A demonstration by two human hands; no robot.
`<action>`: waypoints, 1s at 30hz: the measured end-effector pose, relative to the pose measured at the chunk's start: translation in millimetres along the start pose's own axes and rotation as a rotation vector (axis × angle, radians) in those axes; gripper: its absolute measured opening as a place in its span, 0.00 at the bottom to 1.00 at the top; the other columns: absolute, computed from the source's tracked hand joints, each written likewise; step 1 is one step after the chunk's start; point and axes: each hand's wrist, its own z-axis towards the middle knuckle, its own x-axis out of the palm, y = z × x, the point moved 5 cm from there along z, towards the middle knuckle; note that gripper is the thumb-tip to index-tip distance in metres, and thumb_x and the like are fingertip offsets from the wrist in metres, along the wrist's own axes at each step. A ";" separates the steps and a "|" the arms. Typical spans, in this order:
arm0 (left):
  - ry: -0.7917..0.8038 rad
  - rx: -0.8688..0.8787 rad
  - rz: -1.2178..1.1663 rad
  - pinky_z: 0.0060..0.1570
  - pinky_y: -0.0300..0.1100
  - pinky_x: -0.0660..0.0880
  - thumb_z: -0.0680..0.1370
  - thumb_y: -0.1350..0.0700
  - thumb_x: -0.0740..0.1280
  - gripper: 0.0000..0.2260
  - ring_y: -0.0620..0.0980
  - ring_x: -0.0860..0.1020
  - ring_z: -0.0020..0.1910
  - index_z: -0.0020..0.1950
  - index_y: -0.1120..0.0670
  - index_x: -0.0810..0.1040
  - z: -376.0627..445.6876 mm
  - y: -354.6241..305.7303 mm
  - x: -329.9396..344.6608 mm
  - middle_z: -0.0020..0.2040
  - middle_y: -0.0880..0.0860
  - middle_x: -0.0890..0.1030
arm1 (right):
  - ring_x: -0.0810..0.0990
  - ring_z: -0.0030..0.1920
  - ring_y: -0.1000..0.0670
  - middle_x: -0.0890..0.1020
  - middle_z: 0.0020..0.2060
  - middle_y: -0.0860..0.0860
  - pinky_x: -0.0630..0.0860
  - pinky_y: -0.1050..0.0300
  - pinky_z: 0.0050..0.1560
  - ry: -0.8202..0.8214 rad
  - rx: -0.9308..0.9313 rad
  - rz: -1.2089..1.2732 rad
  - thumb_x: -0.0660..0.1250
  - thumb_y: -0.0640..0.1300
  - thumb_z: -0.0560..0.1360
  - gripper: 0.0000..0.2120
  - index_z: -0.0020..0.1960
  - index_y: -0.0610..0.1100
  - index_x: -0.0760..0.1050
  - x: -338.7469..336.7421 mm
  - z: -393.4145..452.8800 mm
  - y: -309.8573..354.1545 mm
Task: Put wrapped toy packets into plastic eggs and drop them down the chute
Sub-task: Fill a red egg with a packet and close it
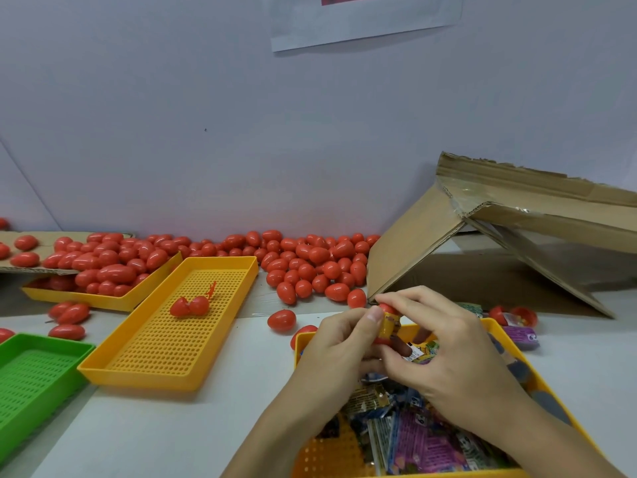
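Now, egg (388, 324) between left grip (339, 343) and right grip (444, 353).

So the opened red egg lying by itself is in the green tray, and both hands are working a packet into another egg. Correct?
Not quite. The head view shows the opened red egg lying in the yellow perforated tray, not the green tray. The rest holds: left hand and right hand hold an egg with a packet.
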 end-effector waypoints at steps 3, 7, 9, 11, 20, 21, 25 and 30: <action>0.008 -0.041 -0.052 0.50 0.50 0.81 0.80 0.44 0.63 0.18 0.56 0.84 0.49 0.57 0.56 0.83 1.1 2.5 -1.4 0.46 0.61 0.85 | 0.77 0.56 0.61 0.78 0.53 0.63 0.69 0.76 0.50 -0.008 0.005 0.012 0.66 0.54 0.72 0.22 0.65 0.49 0.78 -0.4 0.4 1.0; 0.019 -0.055 -0.061 0.48 0.47 0.81 0.80 0.43 0.62 0.18 0.54 0.84 0.46 0.53 0.55 0.84 2.0 3.3 -0.2 0.46 0.59 0.85 | 0.77 0.55 0.60 0.77 0.52 0.63 0.70 0.75 0.48 -0.004 0.015 0.028 0.66 0.54 0.73 0.20 0.64 0.50 0.78 0.9 1.2 0.7; 0.006 -0.035 -0.060 0.47 0.47 0.81 0.80 0.43 0.63 0.17 0.51 0.83 0.46 0.55 0.54 0.83 2.0 1.0 0.1 0.47 0.57 0.85 | 0.78 0.55 0.60 0.77 0.52 0.63 0.71 0.74 0.48 -0.012 0.032 0.039 0.66 0.54 0.73 0.20 0.64 0.52 0.77 0.0 1.2 -1.8; -0.025 -0.014 -0.038 0.46 0.47 0.81 0.79 0.44 0.66 0.17 0.50 0.83 0.45 0.59 0.55 0.82 2.2 -0.2 -1.2 0.48 0.57 0.84 | 0.77 0.55 0.59 0.76 0.52 0.64 0.71 0.73 0.48 -0.015 0.052 0.016 0.66 0.56 0.73 0.21 0.65 0.53 0.76 -0.5 0.7 -4.8; -0.016 -0.116 -0.305 0.36 0.43 0.81 0.75 0.54 0.64 0.13 0.55 0.83 0.40 0.45 0.60 0.85 0.6 -3.7 -4.5 0.45 0.65 0.84 | 0.77 0.58 0.56 0.78 0.52 0.61 0.77 0.63 0.48 -0.056 0.142 0.192 0.69 0.62 0.70 0.20 0.61 0.59 0.77 -1.7 1.5 -7.1; -0.018 -0.122 -0.308 0.36 0.43 0.81 0.75 0.54 0.64 0.13 0.55 0.83 0.40 0.45 0.60 0.85 0.4 -3.9 -4.4 0.45 0.65 0.84 | 0.77 0.58 0.56 0.78 0.52 0.62 0.77 0.63 0.48 -0.050 0.147 0.191 0.69 0.61 0.70 0.20 0.61 0.59 0.77 -1.6 1.8 -6.8; -0.033 -0.152 -0.302 0.37 0.43 0.80 0.77 0.53 0.63 0.17 0.56 0.83 0.42 0.55 0.66 0.80 1.1 -2.3 -4.0 0.48 0.67 0.83 | 0.78 0.56 0.56 0.78 0.51 0.62 0.77 0.63 0.47 -0.059 0.155 0.189 0.70 0.61 0.69 0.20 0.60 0.59 0.78 -2.2 1.3 -6.4; 0.011 -0.127 -0.294 0.42 0.42 0.81 0.78 0.51 0.68 0.13 0.54 0.84 0.44 0.53 0.59 0.85 1.6 -4.0 -1.4 0.49 0.63 0.85 | 0.79 0.55 0.56 0.79 0.50 0.61 0.77 0.61 0.48 -0.057 0.154 0.169 0.68 0.62 0.68 0.24 0.61 0.54 0.80 -2.6 1.7 -7.0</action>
